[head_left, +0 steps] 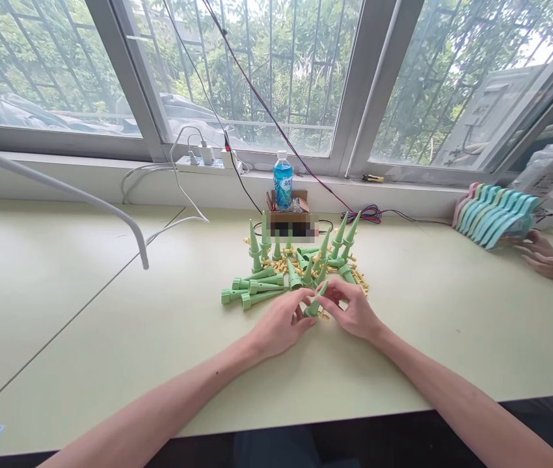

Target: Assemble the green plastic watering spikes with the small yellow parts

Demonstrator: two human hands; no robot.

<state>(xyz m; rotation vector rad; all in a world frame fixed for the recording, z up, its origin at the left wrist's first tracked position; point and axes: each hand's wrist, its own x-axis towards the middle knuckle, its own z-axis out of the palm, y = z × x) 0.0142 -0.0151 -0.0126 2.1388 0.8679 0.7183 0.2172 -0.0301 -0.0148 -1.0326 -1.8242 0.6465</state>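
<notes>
My left hand [283,322] and my right hand [352,309] meet over the pale green table [110,325], both closed on one green cone-shaped plastic spike [315,302] held between them. Just beyond my fingers lies a pile of several more green spikes [296,266], some standing upright, others lying flat. Small yellow plastic pieces [281,265] are scattered among them. What my fingertips do at the spike's base is hidden.
A small cardboard box [289,218] with a blue bottle [283,181] stands behind the pile. A white cable [62,188] arcs over the left of the table. At the right edge another person's hands [547,260] touch a stack of pastel plastic parts [494,211]. Wires and a power strip [208,159] lie on the sill.
</notes>
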